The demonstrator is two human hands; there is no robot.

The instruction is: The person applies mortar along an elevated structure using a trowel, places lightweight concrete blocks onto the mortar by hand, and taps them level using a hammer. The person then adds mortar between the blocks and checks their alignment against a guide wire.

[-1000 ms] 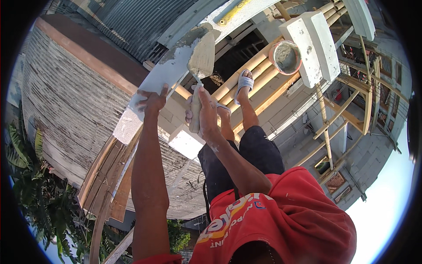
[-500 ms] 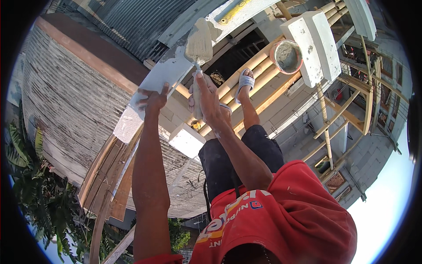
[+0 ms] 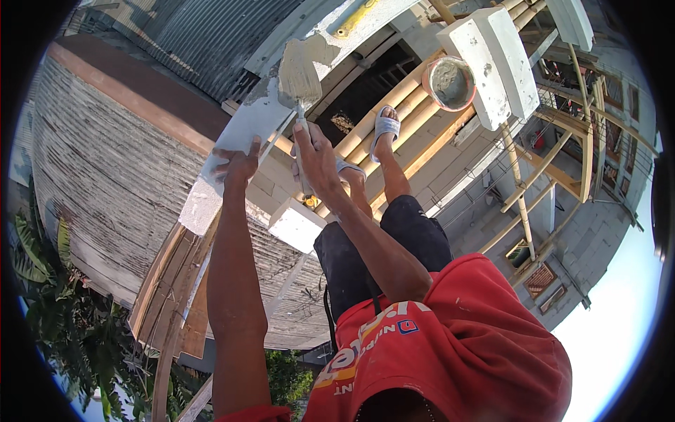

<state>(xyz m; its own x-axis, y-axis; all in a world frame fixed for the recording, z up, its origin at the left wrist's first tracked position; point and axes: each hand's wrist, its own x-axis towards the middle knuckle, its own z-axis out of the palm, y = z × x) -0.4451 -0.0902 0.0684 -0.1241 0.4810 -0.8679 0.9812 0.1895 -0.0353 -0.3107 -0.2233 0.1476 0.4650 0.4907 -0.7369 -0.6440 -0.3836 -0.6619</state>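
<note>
A trowel (image 3: 300, 83) with a mortar-coated blade is gripped by its handle in my right hand (image 3: 318, 163), fingers closed round it. The blade lies over a patch of grey mortar (image 3: 323, 50) on a row of pale wall blocks (image 3: 247, 121). Nearer to me on the same row, my left hand (image 3: 238, 165) rests on the block top with its fingers spread, the thumb by the inner edge. A yellow spirit level (image 3: 354, 19) lies farther along the wall. Right of the trowel, a bucket (image 3: 451, 83) holds wet grey mortar.
My sandalled feet stand on bamboo poles (image 3: 415, 112) above a drop. White blocks (image 3: 478, 70) stand beyond the bucket, and another block (image 3: 297, 225) sits below my right hand. A corrugated roof (image 3: 112, 169) lies left of the wall. Bamboo scaffolding (image 3: 520, 169) rises at right.
The whole view has shifted a little, with wall, bucket and level now farther left. The trowel stays over the mortar patch, and my left hand is still on the block.
</note>
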